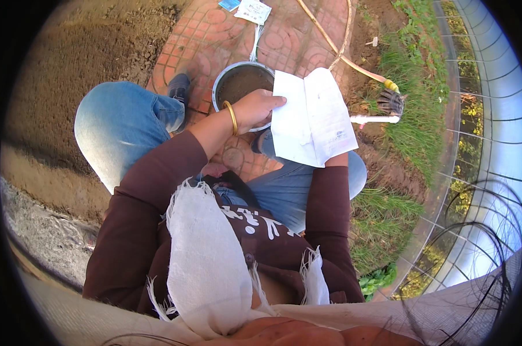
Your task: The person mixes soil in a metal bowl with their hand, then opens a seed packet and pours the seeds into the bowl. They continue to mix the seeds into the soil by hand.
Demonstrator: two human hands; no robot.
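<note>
My left hand (262, 109) is closed on the left edge of a white creased sheet of paper (313, 118), its thumb lying on top. A gold bangle (232, 118) circles that wrist. The sheet has a fold down its middle and small faint print near its lower right corner. My right hand is behind the paper; only the wrist (338, 160) shows below it, so its fingers are hidden. Just beyond my left hand, a round basin (216, 92) of dark soil stands on the paving, partly covered by hand and paper.
Thin white strips (257, 40), a white packet (253, 11) and a blue packet (229, 4) lie past the basin. A hose (353, 64) with a yellow fitting runs to the right, near a white pipe (376, 119). Bare soil is on the left; grass (414, 115) and wire fencing are on the right.
</note>
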